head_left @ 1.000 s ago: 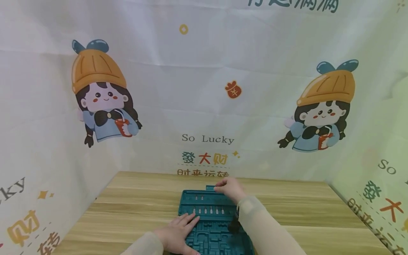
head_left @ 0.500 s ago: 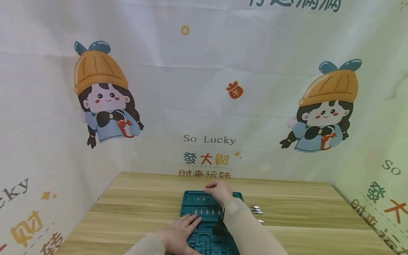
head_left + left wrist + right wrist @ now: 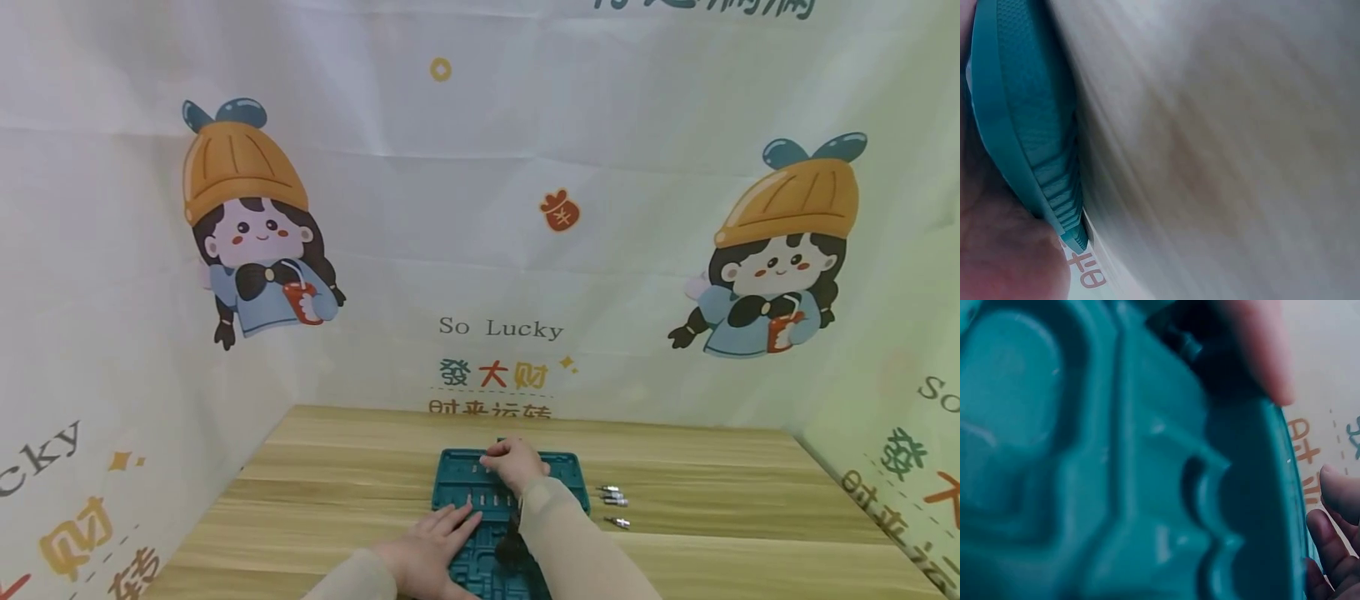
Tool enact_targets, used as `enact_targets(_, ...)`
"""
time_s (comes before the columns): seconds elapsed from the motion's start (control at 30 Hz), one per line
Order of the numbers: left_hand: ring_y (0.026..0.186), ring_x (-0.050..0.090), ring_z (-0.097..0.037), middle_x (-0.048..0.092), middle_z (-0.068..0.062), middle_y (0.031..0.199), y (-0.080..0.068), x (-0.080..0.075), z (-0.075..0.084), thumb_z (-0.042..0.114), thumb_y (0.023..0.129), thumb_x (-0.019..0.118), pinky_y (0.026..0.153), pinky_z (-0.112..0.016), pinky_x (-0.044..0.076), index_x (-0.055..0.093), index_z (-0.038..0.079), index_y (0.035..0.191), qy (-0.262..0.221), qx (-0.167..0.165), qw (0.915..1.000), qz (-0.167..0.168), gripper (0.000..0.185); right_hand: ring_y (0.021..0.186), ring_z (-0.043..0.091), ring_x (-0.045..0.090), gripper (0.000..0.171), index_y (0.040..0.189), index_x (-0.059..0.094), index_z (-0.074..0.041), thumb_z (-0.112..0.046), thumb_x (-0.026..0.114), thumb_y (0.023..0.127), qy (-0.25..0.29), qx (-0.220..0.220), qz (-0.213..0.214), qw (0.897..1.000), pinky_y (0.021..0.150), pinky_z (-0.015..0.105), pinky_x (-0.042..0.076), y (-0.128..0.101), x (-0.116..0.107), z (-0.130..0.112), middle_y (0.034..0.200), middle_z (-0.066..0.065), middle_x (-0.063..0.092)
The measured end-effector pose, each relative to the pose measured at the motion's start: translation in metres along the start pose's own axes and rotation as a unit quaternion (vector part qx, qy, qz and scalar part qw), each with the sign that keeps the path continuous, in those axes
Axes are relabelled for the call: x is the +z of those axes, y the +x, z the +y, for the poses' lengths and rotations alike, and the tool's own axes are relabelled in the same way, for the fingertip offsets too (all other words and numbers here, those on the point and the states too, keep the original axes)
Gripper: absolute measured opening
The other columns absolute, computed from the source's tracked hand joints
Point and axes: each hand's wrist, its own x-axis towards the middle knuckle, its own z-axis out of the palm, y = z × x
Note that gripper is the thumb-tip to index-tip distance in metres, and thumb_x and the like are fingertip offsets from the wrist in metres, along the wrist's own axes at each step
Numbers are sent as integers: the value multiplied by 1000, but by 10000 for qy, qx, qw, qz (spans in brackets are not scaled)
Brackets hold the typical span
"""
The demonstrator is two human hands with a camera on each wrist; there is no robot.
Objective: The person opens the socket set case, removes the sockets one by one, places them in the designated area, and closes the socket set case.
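Observation:
A teal moulded tool case [image 3: 562, 471] lies spread out on the table, with shaped recesses and a row of small pale bits [image 3: 495, 500] in its far part. My left hand [image 3: 427, 554] rests with spread fingers on the case's left side; its palm lies along the ribbed teal edge [image 3: 1054, 187] in the left wrist view. Over the far part is my right hand [image 3: 516, 465], thumb and forefinger drawn together at the second, farther row of bits. A pale bit [image 3: 475, 469] shows just left of those fingertips. I cannot tell whether the fingers hold one.
Several small silvery metal pieces [image 3: 617, 500] lie on the wooden table [image 3: 697, 508] to the right of the case. A dark device [image 3: 512, 546] hangs beneath the right wrist. Printed cloth [image 3: 375, 250] closes off the back and both sides.
My right hand moved left from the case's far-edge tab, then closer to me onto the far row. Its forearm swung left, uncovering the metal pieces. My left hand stays on the case.

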Motion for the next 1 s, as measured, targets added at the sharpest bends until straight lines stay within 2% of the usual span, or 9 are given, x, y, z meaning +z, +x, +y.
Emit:
enact_targets(0.2, 145, 17, -29, 17, 3, 160, 3, 2, -1, 75, 81, 52, 110, -52, 25, 21, 24, 155, -4, 75, 10000, 0, 95, 112, 39, 47, 16, 97, 74, -16, -26, 75, 85, -313, 189, 66, 9993, 100, 62, 23, -1, 4, 10, 107, 6, 67)
enact_targets(0.4, 145, 14, -27, 14, 6, 160, 13, 11, -13, 80, 78, 49, 111, -52, 23, 17, 30, 155, -103, 89, 9999, 44, 98, 121, 44, 39, 18, 98, 75, -17, -27, 76, 84, -438, 313, 70, 9985, 104, 65, 16, -1, 4, 13, 110, 9, 64)
enact_targets(0.5, 145, 14, -27, 15, 5, 160, 13, 11, -14, 80, 77, 50, 111, -53, 23, 18, 29, 155, -145, 103, 9998, 91, 98, 124, 46, 35, 19, 99, 75, -17, -27, 76, 83, -421, 446, 14, 9981, 104, 65, 17, 0, 4, 12, 115, 14, 61)
enact_targets(0.7, 144, 17, -31, 17, 1, 160, 4, 5, -4, 75, 81, 53, 110, -54, 24, 21, 23, 155, -57, 130, 9998, 135, 96, 127, 49, 29, 18, 99, 75, -16, -25, 77, 83, -280, 724, -165, 9968, 103, 65, 20, 3, 2, 10, 123, 21, 53)
enact_targets(0.87, 144, 17, -31, 18, 1, 159, 3, 4, -2, 74, 81, 52, 110, -53, 24, 21, 22, 155, -7, 123, 9998, 130, 95, 125, 48, 30, 17, 98, 75, -16, -23, 77, 83, -253, 864, -301, 9955, 102, 64, 22, 2, -2, 5, 123, 23, 51)
enact_targets(1.0, 145, 16, -29, 16, 4, 160, 12, 12, -14, 78, 78, 51, 110, -54, 24, 19, 27, 155, -37, 144, 9997, 172, 98, 122, 45, 33, 17, 99, 76, -17, -21, 77, 83, -301, 945, -350, 9944, 101, 62, 25, 1, -3, 1, 121, 21, 52)
